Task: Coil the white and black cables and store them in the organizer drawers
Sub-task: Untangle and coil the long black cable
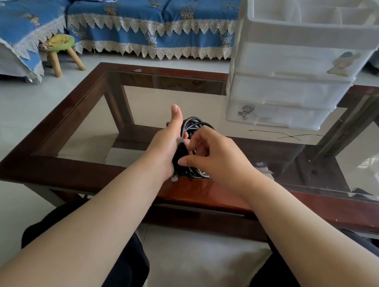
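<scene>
A black cable (192,125) is wound into a coil above the near part of the glass table. My left hand (165,145) grips the coil from the left, thumb pointing up. My right hand (213,155) pinches the coil from the right with curled fingers, covering much of it. Two clear plug ends stick out near my left palm. The white organizer (286,88) with three shut drawers stands at the table's far right. No white cable is in view outside the organizer.
The coffee table has a dark wooden frame (131,181) and a glass top. A thin black tie (287,135) lies on the glass before the organizer. A blue sofa (151,19) and a small stool (59,46) stand beyond. My knees are below the table's near edge.
</scene>
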Demonstrator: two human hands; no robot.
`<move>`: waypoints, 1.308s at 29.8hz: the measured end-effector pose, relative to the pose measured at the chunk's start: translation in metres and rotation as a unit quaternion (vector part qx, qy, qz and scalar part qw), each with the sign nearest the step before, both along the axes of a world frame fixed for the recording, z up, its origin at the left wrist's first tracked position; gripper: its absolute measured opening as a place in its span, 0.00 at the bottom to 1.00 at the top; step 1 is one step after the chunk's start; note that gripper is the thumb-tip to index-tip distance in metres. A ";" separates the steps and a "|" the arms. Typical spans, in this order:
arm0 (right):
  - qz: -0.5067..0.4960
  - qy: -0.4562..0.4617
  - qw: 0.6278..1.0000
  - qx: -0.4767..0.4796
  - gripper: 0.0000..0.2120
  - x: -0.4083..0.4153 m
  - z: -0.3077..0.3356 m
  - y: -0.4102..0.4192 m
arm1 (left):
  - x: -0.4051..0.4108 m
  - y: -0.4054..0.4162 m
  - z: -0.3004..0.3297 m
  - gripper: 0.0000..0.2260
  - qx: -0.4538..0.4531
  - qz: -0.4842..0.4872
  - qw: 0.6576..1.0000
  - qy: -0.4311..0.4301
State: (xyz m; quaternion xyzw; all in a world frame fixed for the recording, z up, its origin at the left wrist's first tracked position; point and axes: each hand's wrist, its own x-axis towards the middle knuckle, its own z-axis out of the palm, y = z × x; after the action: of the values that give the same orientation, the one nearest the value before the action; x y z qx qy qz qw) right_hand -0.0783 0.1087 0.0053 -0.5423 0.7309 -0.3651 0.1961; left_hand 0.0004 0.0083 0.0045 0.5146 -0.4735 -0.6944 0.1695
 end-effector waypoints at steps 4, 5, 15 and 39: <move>-0.013 0.119 0.993 0.023 0.36 -0.008 -0.001 0.000 | 0.006 0.004 0.003 0.37 0.054 -0.035 0.997 0.051; -0.013 0.172 0.985 0.024 0.43 -0.011 -0.002 0.000 | 0.007 0.004 0.002 0.40 0.053 -0.046 0.996 0.054; 0.063 0.243 0.960 0.126 0.46 -0.016 0.007 -0.002 | 0.007 0.004 -0.008 0.43 0.067 -0.205 0.976 0.036; -0.023 0.124 0.988 0.094 0.36 -0.033 0.004 0.009 | 0.006 -0.010 -0.006 0.49 0.146 -0.102 0.968 0.176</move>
State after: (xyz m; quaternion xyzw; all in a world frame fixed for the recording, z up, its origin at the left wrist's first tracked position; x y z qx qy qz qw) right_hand -0.1113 0.1175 0.0095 -0.5459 0.7927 -0.2288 0.1456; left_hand 0.0062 -0.0014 -0.0015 0.3523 -0.3795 -0.8494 0.1018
